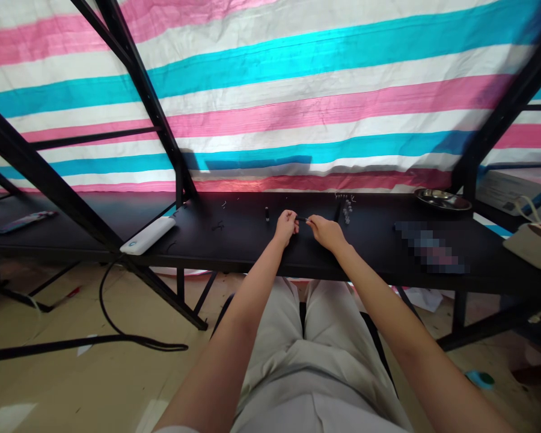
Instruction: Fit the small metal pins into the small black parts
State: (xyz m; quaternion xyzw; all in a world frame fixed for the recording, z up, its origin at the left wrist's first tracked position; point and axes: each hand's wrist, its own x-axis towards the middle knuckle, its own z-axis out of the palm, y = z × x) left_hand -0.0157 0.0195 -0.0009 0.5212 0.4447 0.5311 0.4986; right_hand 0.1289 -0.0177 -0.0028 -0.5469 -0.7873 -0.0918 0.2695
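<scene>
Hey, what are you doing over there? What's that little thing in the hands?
Someone is sitting at a black table, and the fingers of the left hand and right hand hold a thin dark piece between them. It's too small to tell exactly what it is. A small dark cylinder is on the table to the left of the hands. Small pale bits are to the right, and farther right there's a shiny metal dish.
</scene>
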